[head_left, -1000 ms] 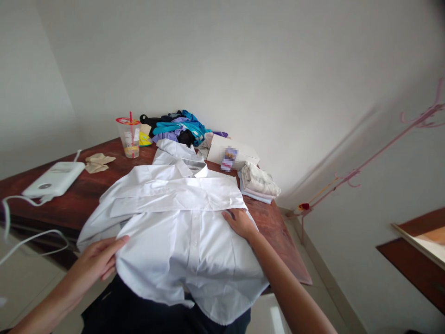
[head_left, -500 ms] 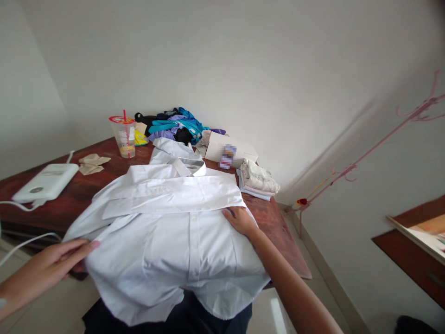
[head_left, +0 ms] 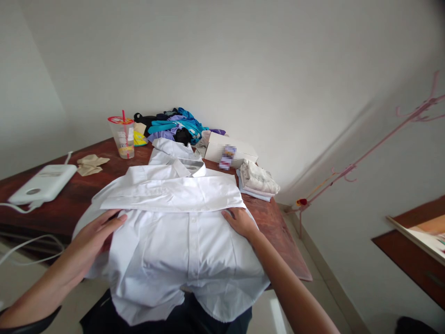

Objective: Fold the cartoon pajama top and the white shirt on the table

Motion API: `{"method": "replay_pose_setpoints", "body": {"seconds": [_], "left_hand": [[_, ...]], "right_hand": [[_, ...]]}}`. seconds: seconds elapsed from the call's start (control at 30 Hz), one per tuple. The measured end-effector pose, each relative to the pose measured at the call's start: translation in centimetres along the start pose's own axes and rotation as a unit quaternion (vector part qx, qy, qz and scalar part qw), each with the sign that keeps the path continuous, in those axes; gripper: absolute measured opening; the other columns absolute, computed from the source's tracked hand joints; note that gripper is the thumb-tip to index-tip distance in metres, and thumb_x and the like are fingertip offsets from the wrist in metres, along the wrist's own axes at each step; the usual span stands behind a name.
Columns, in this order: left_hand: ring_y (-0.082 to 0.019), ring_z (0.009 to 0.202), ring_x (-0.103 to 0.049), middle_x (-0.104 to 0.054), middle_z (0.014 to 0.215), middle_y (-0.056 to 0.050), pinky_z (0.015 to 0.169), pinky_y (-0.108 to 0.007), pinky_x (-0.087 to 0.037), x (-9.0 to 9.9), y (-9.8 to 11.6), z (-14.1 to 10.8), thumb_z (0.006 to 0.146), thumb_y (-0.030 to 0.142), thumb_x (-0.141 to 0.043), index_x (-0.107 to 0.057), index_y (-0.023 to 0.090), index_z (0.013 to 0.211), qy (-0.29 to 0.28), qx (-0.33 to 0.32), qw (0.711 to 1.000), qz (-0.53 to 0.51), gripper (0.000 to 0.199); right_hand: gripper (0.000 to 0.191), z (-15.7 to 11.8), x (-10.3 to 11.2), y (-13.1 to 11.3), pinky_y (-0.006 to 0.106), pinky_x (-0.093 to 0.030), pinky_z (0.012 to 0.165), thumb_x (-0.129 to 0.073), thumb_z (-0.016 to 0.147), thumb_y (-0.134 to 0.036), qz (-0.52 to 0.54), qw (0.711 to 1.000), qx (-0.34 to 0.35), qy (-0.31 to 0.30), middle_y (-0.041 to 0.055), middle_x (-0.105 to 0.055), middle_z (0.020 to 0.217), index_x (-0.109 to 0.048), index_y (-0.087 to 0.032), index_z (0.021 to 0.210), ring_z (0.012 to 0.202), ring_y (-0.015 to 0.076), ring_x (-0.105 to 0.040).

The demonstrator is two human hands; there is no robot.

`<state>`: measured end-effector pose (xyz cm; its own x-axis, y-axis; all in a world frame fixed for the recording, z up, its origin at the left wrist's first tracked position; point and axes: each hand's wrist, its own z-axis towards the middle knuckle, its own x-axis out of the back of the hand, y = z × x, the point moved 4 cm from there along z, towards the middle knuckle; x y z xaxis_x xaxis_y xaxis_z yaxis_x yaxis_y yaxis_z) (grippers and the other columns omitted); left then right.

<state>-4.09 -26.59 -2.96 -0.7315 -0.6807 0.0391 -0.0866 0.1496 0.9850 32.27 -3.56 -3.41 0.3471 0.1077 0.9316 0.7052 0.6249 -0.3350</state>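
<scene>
A white button-up shirt (head_left: 167, 241) lies front up on the table, its collar toward the wall and its hem hanging over the near edge. One long sleeve (head_left: 139, 199) is laid straight across the chest. My left hand (head_left: 106, 227) holds the shirt's left side edge, thumb on top, with the other fingers partly hidden by the cloth. On the right, my right hand (head_left: 239, 220) rests flat on the shirt, fingertips at the lower edge of the sleeve and holding nothing.
The brown table (head_left: 278, 236) also bears a power bank (head_left: 43, 183) with a cable, a crumpled napkin (head_left: 91, 164), a plastic cup (head_left: 124, 139), piled clothes (head_left: 177, 125), a white box (head_left: 243, 150) and folded clothes (head_left: 257, 178). A pink coat rack (head_left: 351, 167) leans right.
My left hand has moved right and up, bringing the shirt's left side inward toward the sleeve end. My right hand has stayed in place.
</scene>
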Motion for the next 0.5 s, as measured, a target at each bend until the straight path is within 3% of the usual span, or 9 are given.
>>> {"method": "replay_pose_setpoints", "body": {"seconds": [0.1, 0.23, 0.37, 0.5], "left_hand": [[-0.014, 0.078, -0.064, -0.072, 0.096, 0.002, 0.062, -0.018, -0.054, -0.6, 0.1, 0.2, 0.054, 0.033, -0.094, -0.069, 0.02, 0.104, 0.011, 0.012, 0.988, -0.152, 0.058], [-0.011, 0.072, -0.06, -0.065, 0.079, 0.006, 0.062, -0.016, -0.05, -0.3, 0.7, 1.2, 0.059, 0.023, -0.09, -0.063, 0.02, 0.094, 0.067, -0.046, 0.965, -0.249, 0.045], [-0.01, 0.07, -0.058, -0.064, 0.076, 0.007, 0.066, -0.017, -0.048, 0.4, 1.1, 2.2, 0.056, 0.015, -0.088, -0.067, 0.023, 0.113, 0.132, -0.11, 0.953, -0.25, 0.061], [-0.009, 0.075, -0.057, -0.065, 0.082, 0.006, 0.081, -0.02, -0.048, 1.6, 1.3, 3.5, 0.058, 0.016, -0.087, -0.066, 0.023, 0.133, 0.18, -0.175, 0.953, -0.171, 0.078]], "right_hand": [[0.037, 0.0, 0.0, 0.1, 0.033, -0.046, 0.099, -0.049, 0.104, -0.044, 0.006, 1.0, -0.003, 0.003, 0.0103, -0.076, 0.119, -0.075, -0.021, 0.114, 0.113, 0.0262, -0.068], [0.037, 0.0, 0.0, 0.1, 0.033, -0.046, 0.098, -0.049, 0.104, -0.044, 0.007, 1.0, -0.002, 0.003, 0.0107, -0.075, 0.121, -0.074, -0.02, 0.114, 0.114, 0.0264, -0.068], [0.038, 0.0, 0.1, 0.1, 0.033, -0.046, 0.097, -0.048, 0.104, -0.046, 0.004, 1.0, -0.012, 0.001, 0.0117, -0.076, 0.118, -0.075, -0.019, 0.11, 0.111, 0.0269, -0.069], [0.039, 0.0, 0.1, 0.1, 0.033, -0.046, 0.098, -0.048, 0.104, -0.046, 0.003, 1.0, -0.018, -0.003, 0.012, -0.076, 0.119, -0.075, -0.019, 0.111, 0.114, 0.0272, -0.068]]}}
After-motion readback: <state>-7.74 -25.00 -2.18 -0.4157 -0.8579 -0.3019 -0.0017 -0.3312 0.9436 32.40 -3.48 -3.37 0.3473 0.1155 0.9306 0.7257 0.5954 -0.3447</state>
